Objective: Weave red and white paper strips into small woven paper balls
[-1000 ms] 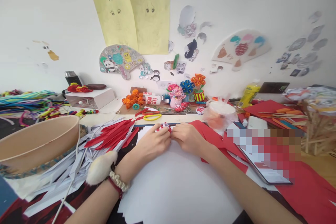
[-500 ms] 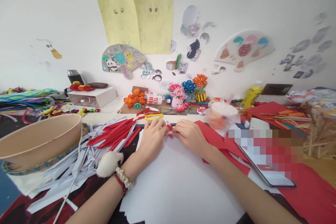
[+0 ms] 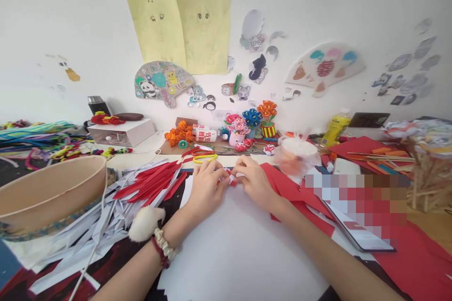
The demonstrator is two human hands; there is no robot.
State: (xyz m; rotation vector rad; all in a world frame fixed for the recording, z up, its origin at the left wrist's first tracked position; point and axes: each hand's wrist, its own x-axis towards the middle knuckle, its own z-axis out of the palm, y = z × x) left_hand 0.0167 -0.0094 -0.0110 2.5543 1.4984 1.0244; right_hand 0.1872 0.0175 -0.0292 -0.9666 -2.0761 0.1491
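Note:
Between the fingertips of both hands sits a small red and white folded paper piece [image 3: 231,178], mostly hidden by the fingers. My left hand [image 3: 208,182] pinches it from the left, and my right hand [image 3: 254,179] pinches it from the right. Both hands are just above the far end of a stack of white paper [image 3: 243,244]. A scrunchie with a white fluffy ball [image 3: 146,224] is on my left wrist. Close behind my left hand lie yellow-handled scissors [image 3: 205,158].
Left of the stack are red paper strips [image 3: 151,181], white strips [image 3: 67,263] and a large beige bowl [image 3: 52,188]. Red sheets [image 3: 300,211] and a tablet [image 3: 356,225], partly blurred out, lie right. Craft flowers [image 3: 237,128] and a plastic-wrapped white tub [image 3: 298,150] stand behind.
The fingers of my right hand have arched up higher around the paper piece, and its white part shows more. The whole view has shifted slightly.

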